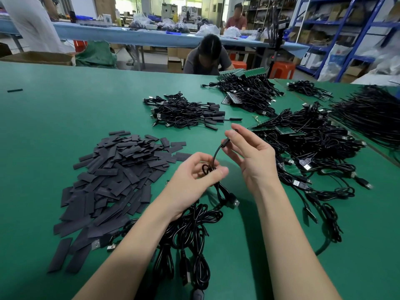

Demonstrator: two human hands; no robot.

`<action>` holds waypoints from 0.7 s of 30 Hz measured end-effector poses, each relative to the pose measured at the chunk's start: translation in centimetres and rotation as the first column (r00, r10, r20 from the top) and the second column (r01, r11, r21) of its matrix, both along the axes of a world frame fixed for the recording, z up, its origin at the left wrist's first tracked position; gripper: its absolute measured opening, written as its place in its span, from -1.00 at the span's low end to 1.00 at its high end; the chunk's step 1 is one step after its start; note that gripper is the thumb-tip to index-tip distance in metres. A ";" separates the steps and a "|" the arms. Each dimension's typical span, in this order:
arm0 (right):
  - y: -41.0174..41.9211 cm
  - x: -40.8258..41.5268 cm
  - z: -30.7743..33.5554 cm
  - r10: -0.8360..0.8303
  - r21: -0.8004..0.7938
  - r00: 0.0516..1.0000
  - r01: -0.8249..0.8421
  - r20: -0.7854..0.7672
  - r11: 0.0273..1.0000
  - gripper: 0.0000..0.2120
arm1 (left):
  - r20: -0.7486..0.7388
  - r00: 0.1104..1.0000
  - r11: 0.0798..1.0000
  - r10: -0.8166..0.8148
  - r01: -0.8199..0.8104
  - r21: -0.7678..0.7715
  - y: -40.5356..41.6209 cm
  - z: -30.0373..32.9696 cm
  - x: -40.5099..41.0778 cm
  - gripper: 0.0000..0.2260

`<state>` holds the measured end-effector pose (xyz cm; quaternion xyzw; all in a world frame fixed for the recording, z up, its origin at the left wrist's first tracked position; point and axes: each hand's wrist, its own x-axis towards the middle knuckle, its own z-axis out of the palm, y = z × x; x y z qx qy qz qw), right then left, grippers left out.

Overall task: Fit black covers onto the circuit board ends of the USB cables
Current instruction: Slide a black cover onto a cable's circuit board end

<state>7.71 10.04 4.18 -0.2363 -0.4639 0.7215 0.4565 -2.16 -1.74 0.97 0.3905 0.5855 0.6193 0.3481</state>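
So the whole thing sits on a big green table (65, 109), and most of the right side is buried under a huge tangle of black USB cables with green circuit boards (307, 144) still bare on their ends, spilling from mid-table out toward the right edge. Left of center there's a fat heap of flat black covers (114, 176), loosely piled, a few strays slid off toward the near-left corner. Further back, past the hands, is a smaller pile of finished cables (186, 113) that already have covers on their ends, and behind that another bunch of cables with board strips (249, 87) near the far edge, right in front of a person sitting across the table (207, 57) with head bent down. Closer to me, a few loose coiled cables (190, 230) lie on the table under the left forearm. Now the hands: the left hand (194, 176) is curled round a looped bundle of the cable being worked on (216, 161), thumb pressed against the loops, with the USB plug (234, 202) dangling just below the wrist. From that bundle the cable rises up to the right hand (249, 154), which pinches its upper end between thumb and fingertips, the rest of the fingers loosely bent. That end looks dark and covered, but it's mostly hidden by the fingers so I can't tell how far any cover sits on it. Both hands hover above the table, between the cover heap and the big tangle.
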 end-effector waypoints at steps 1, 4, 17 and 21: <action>-0.1 -0.1 0.0 -0.016 -0.012 1.000 0.016 -0.005 1.000 -0.84 | -0.041 0.999 1.000 -0.020 0.019 -0.017 0.0 -0.1 0.1 -0.76; -0.2 -0.3 -0.1 -0.057 -0.064 0.998 0.054 -0.040 0.996 -0.83 | -0.022 1.000 1.000 -0.004 0.003 -0.018 0.0 -0.3 0.0 -0.71; 0.2 -0.6 -1.1 -0.187 -0.312 0.966 0.235 0.176 0.920 -0.73 | 0.143 0.947 0.958 0.287 -0.283 -0.052 3.1 2.1 -3.3 -0.74; 0.2 -0.6 -1.1 -0.181 -0.330 0.966 0.235 0.186 0.914 -0.75 | -0.201 0.900 0.922 0.386 -0.384 0.048 7.8 5.9 -6.6 -0.78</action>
